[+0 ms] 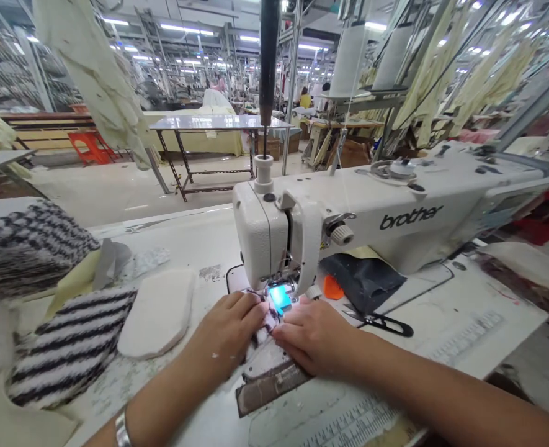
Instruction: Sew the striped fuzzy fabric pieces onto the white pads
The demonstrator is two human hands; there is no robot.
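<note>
Silver bracelet [122, 429] on the left wrist sits closest to the lens as a garment worker leans over a white counter [464, 310] on a factory sewing floor. At far left lies a heap of black-and-white striped fleece [27, 245], with a flatter striped piece [69, 347] in front of it and a plain white oval pad [157, 313] just beside that.

The left hand [230, 329] lies palm down, its fingers [250, 310] held close together and pressed flat on a small striped fabric piece [268, 320]. That piece sits on the machine bed right at the needle, between the two hands and just under a bright blue light [281, 298]. A brown strip [269, 385] lies on the counter just below the hands. The right hand [314, 335] meets the left from the other side – its fingers [287, 323] side by side, slightly curled, tips bearing down on the same piece. Neither hand pinches the cloth; both hold it flat.

Right of the hands, black thread snips [381, 323] rest on the counter near a small orange tab [333, 287] and a folded dark cloth [365, 279], which lies partly under the arm of the white sewing machine [395, 217]. Pale thread cones [353, 59] stand above it – rows of tables and hanging cloth fill the hall behind.
</note>
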